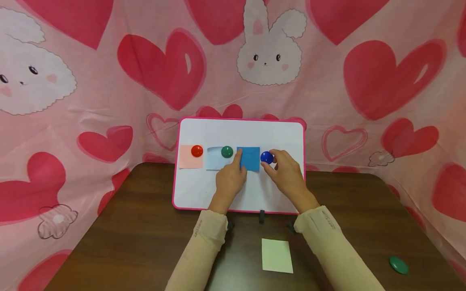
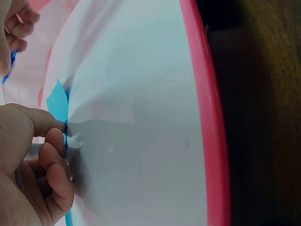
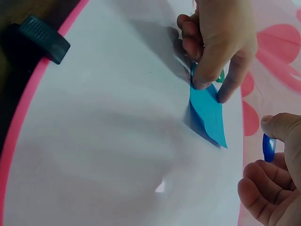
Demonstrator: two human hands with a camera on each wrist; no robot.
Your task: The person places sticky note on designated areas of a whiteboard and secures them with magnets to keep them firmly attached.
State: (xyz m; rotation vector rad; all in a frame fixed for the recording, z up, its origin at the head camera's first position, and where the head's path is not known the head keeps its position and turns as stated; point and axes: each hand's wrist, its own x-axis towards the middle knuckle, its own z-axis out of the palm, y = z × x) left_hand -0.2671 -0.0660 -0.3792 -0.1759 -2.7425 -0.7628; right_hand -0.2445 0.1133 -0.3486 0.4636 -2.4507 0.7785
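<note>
My left hand [image 1: 231,178] presses a blue paper square [image 1: 250,158] onto the whiteboard [image 1: 196,188], index finger and thumb along its left edge. In the right wrist view the lower edge of that blue paper [image 3: 207,115] curls away from the board. Just right of it, my right hand [image 1: 289,173] pinches a round blue magnet [image 1: 266,157] between thumb and fingers. In the right wrist view the blue magnet [image 3: 268,147] is seen edge-on. A green magnet [image 1: 227,152] sits on a pale blue paper [image 1: 214,159], and a red magnet [image 1: 197,150] on a pink paper [image 1: 189,159].
Dark clips, one marked here [image 1: 262,216], stand at the board's lower edge. On the brown table [image 1: 138,242] lie a pale green paper [image 1: 277,256] between the forearms and another green magnet [image 1: 399,265] far right. A pink heart-and-rabbit cloth [image 1: 218,81] hangs behind.
</note>
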